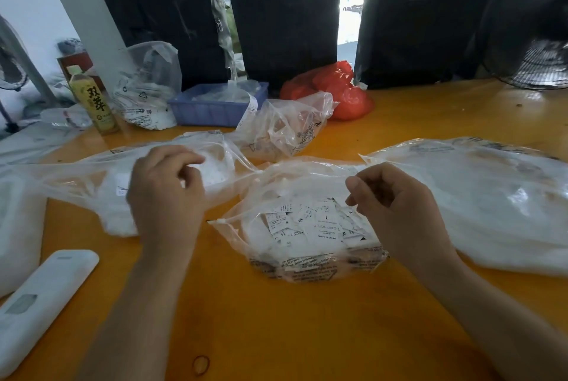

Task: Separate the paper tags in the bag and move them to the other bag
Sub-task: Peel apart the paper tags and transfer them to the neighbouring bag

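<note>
Head view, bag of paper tags [310, 227] between hands, left [167, 193], right [396, 211]

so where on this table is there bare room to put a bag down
Bare orange table lies between the forearms, bordered by the tag bag, the white remote and a rubber band. Another patch sits far right, behind the big white bag, near the fan. The far left, round the bottle and blue tray, is crowded.
</note>
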The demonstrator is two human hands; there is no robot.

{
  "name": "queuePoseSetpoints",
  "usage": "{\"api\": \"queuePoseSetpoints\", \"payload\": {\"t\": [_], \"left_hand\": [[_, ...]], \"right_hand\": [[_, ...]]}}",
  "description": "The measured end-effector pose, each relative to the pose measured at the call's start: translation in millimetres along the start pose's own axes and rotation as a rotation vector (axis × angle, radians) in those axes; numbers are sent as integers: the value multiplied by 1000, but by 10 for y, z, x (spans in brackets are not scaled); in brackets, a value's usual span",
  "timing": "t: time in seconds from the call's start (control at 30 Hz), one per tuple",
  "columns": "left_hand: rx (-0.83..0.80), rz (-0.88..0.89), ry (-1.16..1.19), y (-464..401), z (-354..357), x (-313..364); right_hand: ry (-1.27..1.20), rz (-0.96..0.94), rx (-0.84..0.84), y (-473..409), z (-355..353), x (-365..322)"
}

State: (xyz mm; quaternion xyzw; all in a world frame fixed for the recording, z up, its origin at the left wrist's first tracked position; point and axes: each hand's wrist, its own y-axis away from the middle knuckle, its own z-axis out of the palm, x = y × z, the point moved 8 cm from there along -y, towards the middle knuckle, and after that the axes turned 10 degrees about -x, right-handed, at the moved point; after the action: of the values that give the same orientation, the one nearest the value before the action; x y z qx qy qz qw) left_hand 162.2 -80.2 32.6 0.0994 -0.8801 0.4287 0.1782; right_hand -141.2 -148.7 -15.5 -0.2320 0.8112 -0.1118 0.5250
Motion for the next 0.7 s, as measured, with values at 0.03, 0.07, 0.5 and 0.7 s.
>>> {"api": "queuePoseSetpoints", "payload": {"t": [0.03, 0.07, 0.5, 0.7], "left_hand": [[-29, -52, -68, -36, -4, -119], [-91, -102, -143, -59, 30, -228], [-206, 53, -150, 48, 304, 94], [-649, 393, 296, 519, 815, 773]], "right_hand": [[5, -11, -4, 0, -3, -7], [11, -24, -8, 0, -1, -16], [1026, 361, -58, -227, -785, 373], [1143, 658, -307, -185, -945, 861]]}}
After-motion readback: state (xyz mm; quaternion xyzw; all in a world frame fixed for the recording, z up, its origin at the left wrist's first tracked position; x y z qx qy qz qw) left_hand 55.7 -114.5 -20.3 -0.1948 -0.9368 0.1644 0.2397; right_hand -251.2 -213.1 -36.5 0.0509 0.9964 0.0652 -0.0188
